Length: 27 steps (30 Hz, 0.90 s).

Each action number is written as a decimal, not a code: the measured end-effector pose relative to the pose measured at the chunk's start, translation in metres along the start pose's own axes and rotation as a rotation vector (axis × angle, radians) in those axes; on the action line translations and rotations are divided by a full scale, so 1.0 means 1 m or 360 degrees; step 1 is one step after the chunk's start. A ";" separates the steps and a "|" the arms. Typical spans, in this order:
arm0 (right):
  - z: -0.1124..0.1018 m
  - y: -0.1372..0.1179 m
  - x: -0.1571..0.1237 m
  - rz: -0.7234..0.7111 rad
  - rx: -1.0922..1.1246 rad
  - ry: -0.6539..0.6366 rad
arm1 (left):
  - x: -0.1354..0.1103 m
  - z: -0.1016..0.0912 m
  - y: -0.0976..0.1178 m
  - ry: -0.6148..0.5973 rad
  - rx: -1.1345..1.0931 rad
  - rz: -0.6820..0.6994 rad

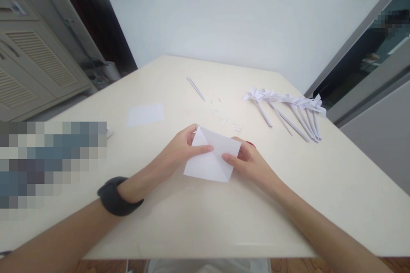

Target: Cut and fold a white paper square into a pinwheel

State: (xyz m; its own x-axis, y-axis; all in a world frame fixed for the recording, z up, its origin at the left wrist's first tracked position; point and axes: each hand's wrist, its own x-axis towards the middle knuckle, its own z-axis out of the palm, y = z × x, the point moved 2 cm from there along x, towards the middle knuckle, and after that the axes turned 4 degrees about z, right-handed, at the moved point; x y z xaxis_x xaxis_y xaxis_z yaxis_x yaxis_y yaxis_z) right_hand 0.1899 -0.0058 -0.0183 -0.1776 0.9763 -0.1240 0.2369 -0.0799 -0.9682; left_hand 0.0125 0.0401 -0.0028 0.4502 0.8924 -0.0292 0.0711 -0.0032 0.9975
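Toward the table's (198, 226) near edge, the left hand (184, 145) and right hand (249, 158) are pinching a diagonally creased paper sheet (205, 165); stemmed paper pieces (296, 101) are lying assembled by the right edge, a flat blank (145, 114) lying unfolded.

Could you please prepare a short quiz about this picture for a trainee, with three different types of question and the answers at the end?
1. Multiple choice. Where is the black wristband worn?
A) on the right wrist
B) on the left wrist
C) on both wrists

2. True or false? The left hand and the right hand both hold the creased white paper.

3. Fill the gap. Seen from the person's side, the row of folded paper strips with rolled stems lies to the ____ of the paper in the hands.

Key: 1. B; 2. True; 3. right
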 end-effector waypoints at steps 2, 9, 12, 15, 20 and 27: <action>-0.002 -0.002 0.000 0.0029 0.0140 -0.0031 | -0.001 0.001 0.001 -0.0047 -0.0015 0.0006; -0.001 -0.003 -0.002 0.0066 0.0429 -0.0033 | -0.004 0.006 0.003 -0.0147 -0.0040 -0.0149; -0.002 -0.004 -0.002 0.0060 0.0499 0.0006 | -0.005 0.009 0.002 -0.0172 -0.0004 -0.0222; -0.004 -0.006 -0.003 0.0048 0.0527 0.0038 | -0.004 0.007 0.000 -0.0185 -0.0044 -0.0184; -0.006 -0.009 -0.003 -0.0029 0.0537 0.0051 | -0.003 0.002 -0.002 -0.0186 -0.0088 -0.0111; -0.006 -0.007 -0.002 -0.0003 0.0557 0.0055 | -0.003 0.002 -0.001 -0.0186 -0.0057 -0.0129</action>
State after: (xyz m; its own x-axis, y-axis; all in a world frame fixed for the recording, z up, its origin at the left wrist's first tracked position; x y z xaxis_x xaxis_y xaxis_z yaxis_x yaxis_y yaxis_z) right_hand 0.1944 -0.0063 -0.0096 -0.1439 0.9822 -0.1203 -0.1063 -0.1362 -0.9850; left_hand 0.0130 0.0362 -0.0037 0.5449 0.8306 -0.1150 0.0807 0.0846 0.9931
